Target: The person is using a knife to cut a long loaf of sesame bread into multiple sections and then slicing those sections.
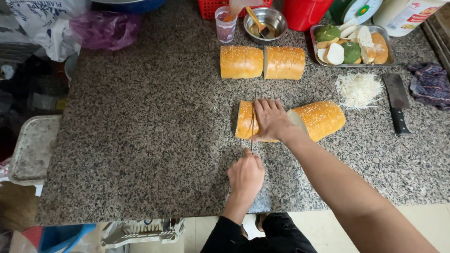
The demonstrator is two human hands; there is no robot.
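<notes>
A sesame-seeded bread loaf (244,122) lies across the middle of the speckled granite counter (140,140). My right hand (272,119) presses flat on it. My left hand (246,175), nearer the counter's front edge, grips the handle of a thin knife (253,117). The blade stands edge-on in the loaf, just left of my right fingers. A cut section of the same loaf (321,119) sits to the right, slightly angled away. Two more loaf sections (241,62) (284,62) lie side by side farther back.
A cleaver (397,100) and a pile of white shreds (358,89) lie at the right, beside a dark cloth (429,84). At the back stand a metal tray of buns (388,47), a steel bowl (266,21), a plastic cup (225,23) and a red container (304,11). A metal tray (33,147) sits off the left edge.
</notes>
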